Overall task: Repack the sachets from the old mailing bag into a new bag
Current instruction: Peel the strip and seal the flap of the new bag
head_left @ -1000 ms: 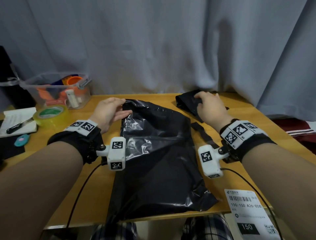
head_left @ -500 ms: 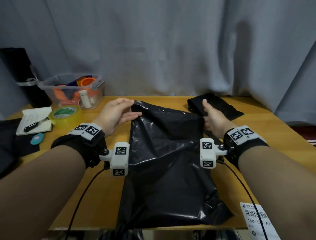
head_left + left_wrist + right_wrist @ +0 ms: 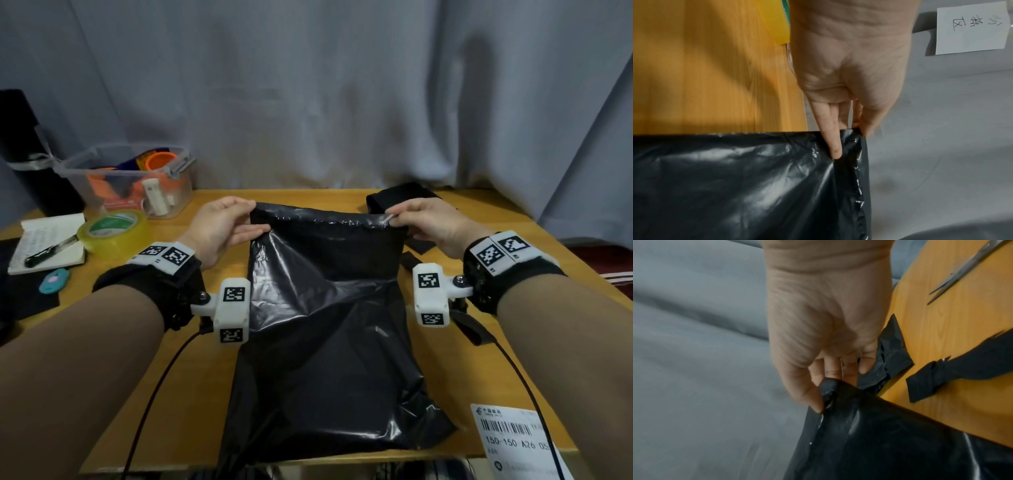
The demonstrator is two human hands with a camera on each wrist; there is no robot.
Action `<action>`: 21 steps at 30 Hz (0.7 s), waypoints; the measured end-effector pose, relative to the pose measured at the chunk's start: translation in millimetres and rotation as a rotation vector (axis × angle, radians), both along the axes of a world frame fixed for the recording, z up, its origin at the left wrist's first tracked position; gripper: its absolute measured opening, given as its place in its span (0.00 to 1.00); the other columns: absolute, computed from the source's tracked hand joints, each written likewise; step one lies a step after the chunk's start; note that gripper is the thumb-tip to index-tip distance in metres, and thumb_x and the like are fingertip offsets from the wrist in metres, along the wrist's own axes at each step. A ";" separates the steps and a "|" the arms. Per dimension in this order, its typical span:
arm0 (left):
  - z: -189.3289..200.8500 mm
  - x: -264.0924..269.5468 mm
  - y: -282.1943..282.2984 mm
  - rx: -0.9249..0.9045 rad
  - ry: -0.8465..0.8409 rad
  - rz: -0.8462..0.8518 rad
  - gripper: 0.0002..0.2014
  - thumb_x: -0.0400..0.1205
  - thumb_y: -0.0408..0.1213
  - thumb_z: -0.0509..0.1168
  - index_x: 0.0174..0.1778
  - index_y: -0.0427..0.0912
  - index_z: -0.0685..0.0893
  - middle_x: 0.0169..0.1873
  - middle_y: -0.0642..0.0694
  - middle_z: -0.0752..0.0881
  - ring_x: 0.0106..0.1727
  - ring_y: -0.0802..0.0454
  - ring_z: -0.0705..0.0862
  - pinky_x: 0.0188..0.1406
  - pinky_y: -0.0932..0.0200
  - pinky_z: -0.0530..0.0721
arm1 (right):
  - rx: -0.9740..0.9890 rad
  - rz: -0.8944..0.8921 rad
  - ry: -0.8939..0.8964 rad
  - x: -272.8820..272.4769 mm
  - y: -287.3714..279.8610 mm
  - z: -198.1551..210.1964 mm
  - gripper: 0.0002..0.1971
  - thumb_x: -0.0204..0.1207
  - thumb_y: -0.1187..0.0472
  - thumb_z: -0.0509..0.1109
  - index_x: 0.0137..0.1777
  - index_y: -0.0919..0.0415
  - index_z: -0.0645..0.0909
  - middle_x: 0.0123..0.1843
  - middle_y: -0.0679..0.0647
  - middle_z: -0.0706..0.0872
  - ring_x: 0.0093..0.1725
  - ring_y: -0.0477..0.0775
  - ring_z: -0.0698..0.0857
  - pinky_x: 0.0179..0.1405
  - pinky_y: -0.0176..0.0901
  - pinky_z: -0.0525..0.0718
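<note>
A glossy black mailing bag lies lengthwise on the wooden table, its lower end bulging over the near edge. My left hand pinches the bag's top left corner between thumb and fingers. My right hand pinches the top right corner, which is bunched under the thumb. Between the two hands the top edge is lifted off the table and stretched taut. A second, folded black bag lies behind my right hand. No sachets are visible.
A clear plastic bin of orange items stands at the back left, with a yellow tape roll, a notebook with a pen and a teal object. Black strips and scissors lie right. A shipping label is at the near right.
My right hand left the folded black bag, came to the mailing bag's top right corner and pinched it. Both hands have lifted and stretched the top edge.
</note>
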State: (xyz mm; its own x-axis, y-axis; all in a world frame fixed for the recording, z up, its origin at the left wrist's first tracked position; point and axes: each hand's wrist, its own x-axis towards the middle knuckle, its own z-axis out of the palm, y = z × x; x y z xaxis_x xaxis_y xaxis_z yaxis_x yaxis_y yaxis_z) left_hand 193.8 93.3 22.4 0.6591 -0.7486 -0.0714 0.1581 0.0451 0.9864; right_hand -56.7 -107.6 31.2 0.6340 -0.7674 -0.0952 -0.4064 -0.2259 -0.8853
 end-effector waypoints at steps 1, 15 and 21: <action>-1.8 1.6 -1.0 0.012 0.000 0.005 0.06 0.84 0.32 0.62 0.40 0.41 0.80 0.21 0.49 0.86 0.36 0.48 0.92 0.39 0.62 0.90 | -0.020 -0.017 0.027 0.5 0.4 -1.0 0.08 0.72 0.61 0.72 0.51 0.52 0.87 0.55 0.53 0.86 0.57 0.54 0.80 0.51 0.44 0.77; -30.7 18.5 -16.9 0.321 -0.008 -0.057 0.09 0.87 0.38 0.55 0.41 0.48 0.74 0.54 0.45 0.83 0.47 0.41 0.88 0.40 0.51 0.90 | 0.447 -0.058 -0.004 22.8 -0.2 -18.7 0.07 0.83 0.63 0.62 0.59 0.58 0.75 0.59 0.64 0.81 0.55 0.69 0.86 0.49 0.58 0.88; -44.7 20.2 -6.1 0.258 0.047 -0.067 0.10 0.87 0.37 0.56 0.40 0.46 0.73 0.40 0.44 0.79 0.57 0.44 0.86 0.65 0.49 0.79 | 0.431 -0.107 -0.184 17.4 3.2 -51.3 0.04 0.81 0.64 0.65 0.45 0.58 0.73 0.55 0.62 0.83 0.59 0.66 0.85 0.56 0.54 0.85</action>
